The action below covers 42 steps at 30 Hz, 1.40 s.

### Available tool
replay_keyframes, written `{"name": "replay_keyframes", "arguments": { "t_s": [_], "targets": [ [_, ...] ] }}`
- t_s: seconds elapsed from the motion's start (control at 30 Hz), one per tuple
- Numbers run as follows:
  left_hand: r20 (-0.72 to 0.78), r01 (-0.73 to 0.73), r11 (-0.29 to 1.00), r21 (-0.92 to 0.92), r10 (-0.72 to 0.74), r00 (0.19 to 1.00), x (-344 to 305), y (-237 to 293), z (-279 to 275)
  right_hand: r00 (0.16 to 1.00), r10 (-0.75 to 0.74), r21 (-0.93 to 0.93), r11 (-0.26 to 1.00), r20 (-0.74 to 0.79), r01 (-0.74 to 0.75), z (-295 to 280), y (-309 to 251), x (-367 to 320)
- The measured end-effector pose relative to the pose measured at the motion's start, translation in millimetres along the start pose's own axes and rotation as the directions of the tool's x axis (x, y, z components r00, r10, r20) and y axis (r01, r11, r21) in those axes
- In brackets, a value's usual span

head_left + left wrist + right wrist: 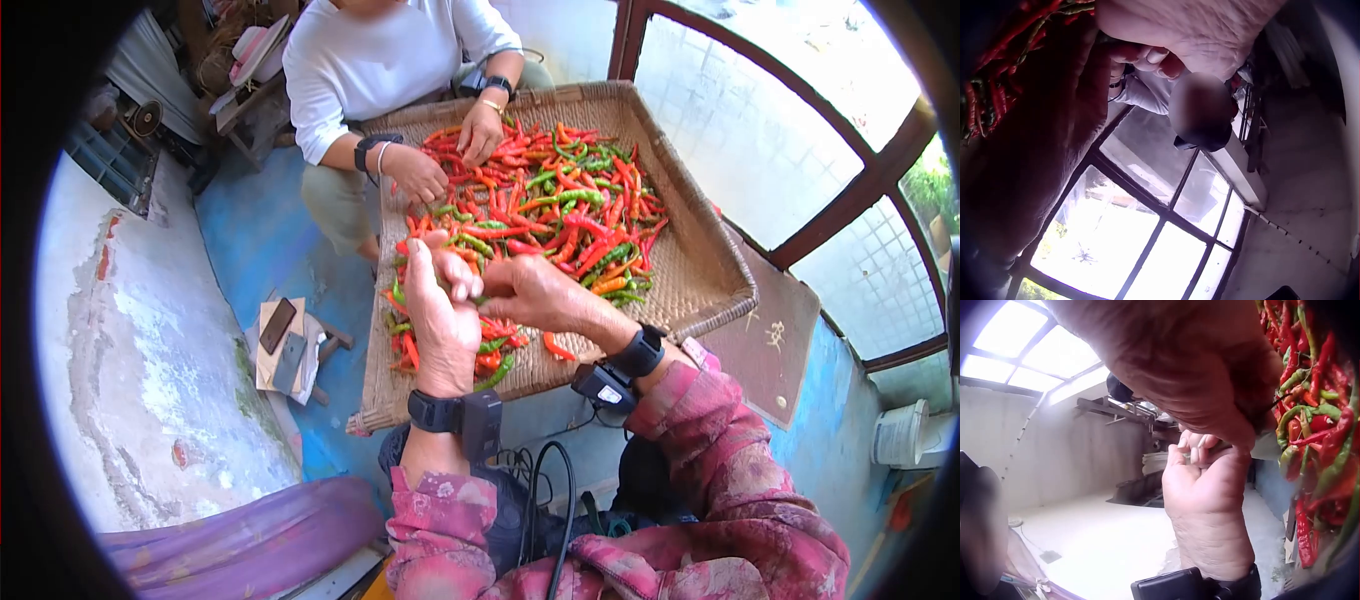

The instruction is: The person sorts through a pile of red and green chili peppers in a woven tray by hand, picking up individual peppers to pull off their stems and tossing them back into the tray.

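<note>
My left hand (445,310) is raised over the near side of a woven tray (695,230), palm facing my right hand, fingers curled. My right hand (545,292) meets it, with thumb and fingertips pinched close to the left palm. Between the two hands shows a sliver of a green chili pepper (479,299), mostly hidden by fingers. In the right wrist view the left hand (1210,487) has its fingers bent over that same spot, and a thin dark strand sticks out beside the right hand (1210,381). Red, orange and green chili peppers (520,215) lie heaped below.
Across the tray, a person in a white top (385,60) has both hands among the peppers. To the left, a small stool (325,345) bears two phones. Windows (740,130) line the right side, a white bucket (900,432) stands low right, and black cables (560,480) hang before my lap.
</note>
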<state>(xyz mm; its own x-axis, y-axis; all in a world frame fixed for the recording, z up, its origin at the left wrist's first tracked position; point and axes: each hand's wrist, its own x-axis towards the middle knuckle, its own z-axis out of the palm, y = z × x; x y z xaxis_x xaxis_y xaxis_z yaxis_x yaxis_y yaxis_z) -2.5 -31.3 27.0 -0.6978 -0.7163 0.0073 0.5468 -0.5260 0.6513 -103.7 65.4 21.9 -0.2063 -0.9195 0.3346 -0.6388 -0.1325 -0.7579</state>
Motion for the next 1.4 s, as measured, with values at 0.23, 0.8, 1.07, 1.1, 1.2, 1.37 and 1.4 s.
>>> {"name": "replay_keyframes", "arguments": {
  "t_s": [0.23,0.8,1.07,1.1,1.2,1.37,1.4],
  "targets": [
    [-0.040,-0.115,0.980,0.160,0.123,0.992,-4.1,10.0,12.0,0.945,0.301,-0.534,0.824,0.130,-0.189,-12.6,8.7,-12.2],
    [-0.069,-0.077,0.997,0.012,0.078,0.995,0.8,23.5,0.7,0.896,0.433,-0.729,0.644,0.099,-0.231,2.3,75.4,-6.2],
    [-0.100,-0.023,1.000,-0.012,0.022,0.995,-1.1,26.3,5.9,0.866,0.459,-0.791,0.597,0.198,-0.136,12.9,76.1,5.3],
    [-0.085,-0.009,1.000,-0.020,0.007,0.996,-1.0,25.9,6.2,0.852,0.497,-0.775,0.599,0.163,-0.201,12.1,73.9,8.2],
    [-0.065,0.006,1.000,-0.021,-0.008,0.998,-1.6,24.8,3.2,0.908,0.412,-0.714,0.658,0.076,-0.238,20.1,88.5,3.8],
    [-0.055,0.013,1.000,0.006,-0.013,0.998,-2.5,20.3,6.1,0.902,0.322,-0.680,0.732,0.287,-0.046,30.8,90.3,0.6],
    [-0.056,0.019,1.000,0.002,-0.019,0.998,-2.7,18.9,5.5,0.901,0.320,-0.693,0.721,0.294,-0.029,30.4,86.7,1.7]
  ]
}}
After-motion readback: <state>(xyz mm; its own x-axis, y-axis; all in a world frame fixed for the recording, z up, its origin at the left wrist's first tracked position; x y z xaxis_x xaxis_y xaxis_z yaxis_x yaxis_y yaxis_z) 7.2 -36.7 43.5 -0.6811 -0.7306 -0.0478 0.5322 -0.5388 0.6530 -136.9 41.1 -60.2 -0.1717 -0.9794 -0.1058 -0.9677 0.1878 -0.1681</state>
